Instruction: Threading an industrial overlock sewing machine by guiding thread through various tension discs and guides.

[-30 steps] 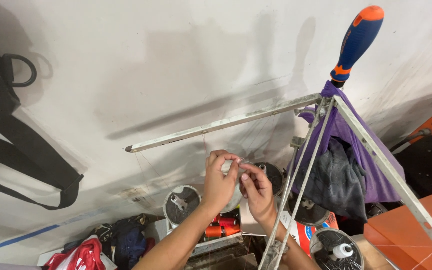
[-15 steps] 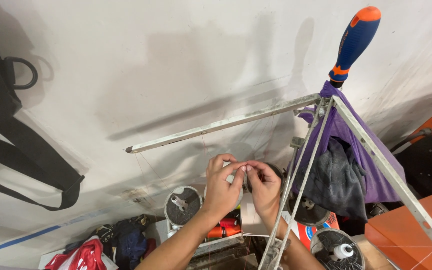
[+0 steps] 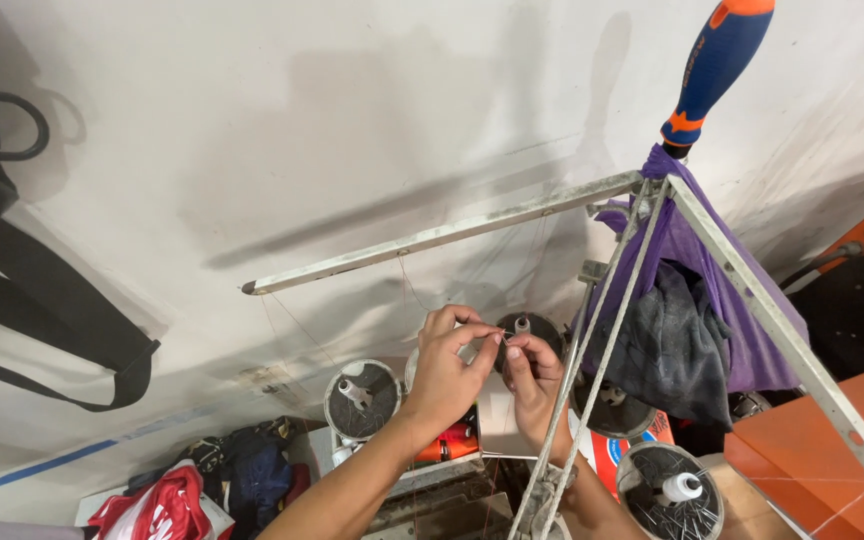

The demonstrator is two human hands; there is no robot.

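Observation:
My left hand (image 3: 449, 368) and my right hand (image 3: 534, 375) meet fingertip to fingertip in front of a white wall, pinching a fine thread (image 3: 492, 333) between them. The thread runs up toward a pale metal bar (image 3: 432, 238) of a thread stand. Below the hands sit round dark spool plates (image 3: 362, 400), one with a bare spindle. Another spool plate (image 3: 674, 488) at lower right carries a white cone of thread. The stand's thin rods (image 3: 592, 370) cross in front of my right wrist.
A blue and orange tool handle (image 3: 717, 62) sticks up from the stand's top, with purple cloth (image 3: 722, 300) and grey cloth (image 3: 674, 345) hung below it. A black strap bag (image 3: 12, 240) hangs on the left wall. Orange machine parts (image 3: 812, 460) stand at right. Bags and clutter (image 3: 202, 480) lie below.
Both hands have dropped slightly and drawn together, with fingertips now pinching the thread at one spot. The stand and spools have not moved.

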